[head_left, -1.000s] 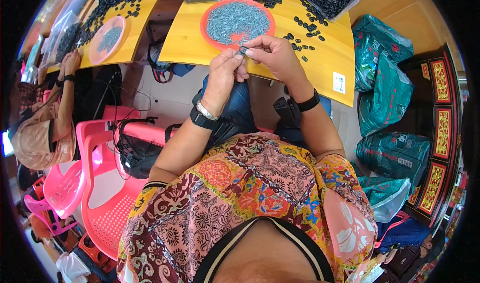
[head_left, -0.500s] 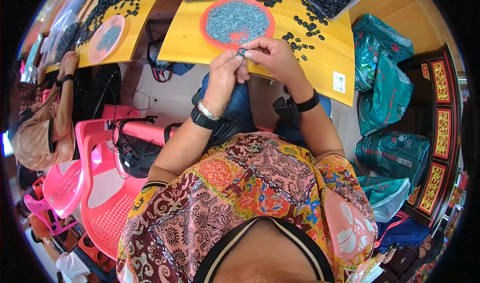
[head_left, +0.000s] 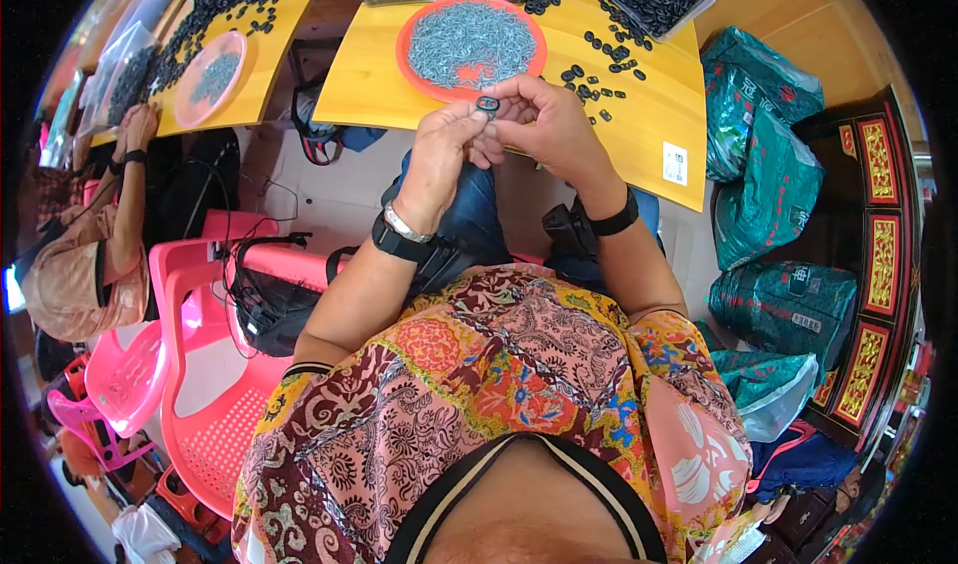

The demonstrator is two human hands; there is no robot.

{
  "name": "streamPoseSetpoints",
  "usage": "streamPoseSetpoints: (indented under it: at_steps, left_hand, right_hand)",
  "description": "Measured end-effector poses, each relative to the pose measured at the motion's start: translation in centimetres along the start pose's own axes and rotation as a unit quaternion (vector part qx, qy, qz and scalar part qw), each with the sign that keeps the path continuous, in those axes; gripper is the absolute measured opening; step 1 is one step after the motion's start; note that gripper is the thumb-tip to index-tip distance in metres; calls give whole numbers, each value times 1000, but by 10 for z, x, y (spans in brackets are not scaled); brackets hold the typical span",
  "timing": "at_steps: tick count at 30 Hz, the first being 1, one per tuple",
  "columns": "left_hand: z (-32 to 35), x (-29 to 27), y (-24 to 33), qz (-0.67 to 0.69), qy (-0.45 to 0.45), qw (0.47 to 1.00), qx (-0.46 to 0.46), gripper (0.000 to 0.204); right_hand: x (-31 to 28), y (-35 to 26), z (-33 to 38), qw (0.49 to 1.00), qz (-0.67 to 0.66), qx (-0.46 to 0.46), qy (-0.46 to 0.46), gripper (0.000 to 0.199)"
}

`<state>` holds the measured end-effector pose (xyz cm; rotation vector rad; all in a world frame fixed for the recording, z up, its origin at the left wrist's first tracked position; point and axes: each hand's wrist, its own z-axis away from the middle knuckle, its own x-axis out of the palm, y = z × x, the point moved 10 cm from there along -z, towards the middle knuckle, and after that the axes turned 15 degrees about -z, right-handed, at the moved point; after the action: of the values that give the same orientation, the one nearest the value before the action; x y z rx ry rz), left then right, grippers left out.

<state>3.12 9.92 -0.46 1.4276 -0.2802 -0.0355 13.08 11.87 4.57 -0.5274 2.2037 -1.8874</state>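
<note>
My left hand (head_left: 445, 145) pinches a small black oval part with holes (head_left: 487, 105) between thumb and fingertips, just past the table's near edge. Close beside it on the right is my right hand (head_left: 559, 130), its index finger and thumb spread apart around the part, with nothing visible between them. Whether its other fingers touch the part cannot be made out. Directly beyond both hands, an orange-red round tray (head_left: 403, 50) holds a heap of small silvery, screw-like metal pieces (head_left: 469, 40); a patch of its bottom shows near the front.
Loose black oval parts (head_left: 599, 65) lie right of the tray, below a clear bin of them (head_left: 649, 0). Green bags (head_left: 768, 185) stand at the right. A pink chair (head_left: 215, 414) is at left. Another person's hands (head_left: 138, 125) rest at the neighbouring yellow table (head_left: 269, 65).
My right thumb and index finger have come away from the black part and spread apart. The part stays in my left fingers, now more fully visible.
</note>
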Motion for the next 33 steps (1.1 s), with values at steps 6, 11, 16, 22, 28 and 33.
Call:
streamPoseSetpoints:
  at_steps: [6, 11, 16, 22, 28, 33]
  left_hand:
    - [2, 7, 16, -113, -32, 989, 84, 18]
    - [12, 11, 39, -180, 4, 969, 171, 13]
    - [19, 8, 54, -334, 37, 904, 266, 18]
    - [30, 13, 69, -373, 57, 878, 295, 19]
    - [21, 13, 51, -207, 15, 949, 238, 19]
    - [12, 17, 33, -82, -45, 983, 157, 18]
  right_hand:
    - [0, -19, 8, 1000, -17, 12, 2, 22]
    - [3, -23, 12, 998, -55, 27, -25, 26]
    - [6, -25, 15, 997, -56, 38, -41, 27]
    - [8, -27, 19, 996, -67, 21, -49, 27]
    - [12, -30, 20, 996, -73, 23, -42, 27]
    - [10, -29, 19, 997, -62, 36, -39, 28]
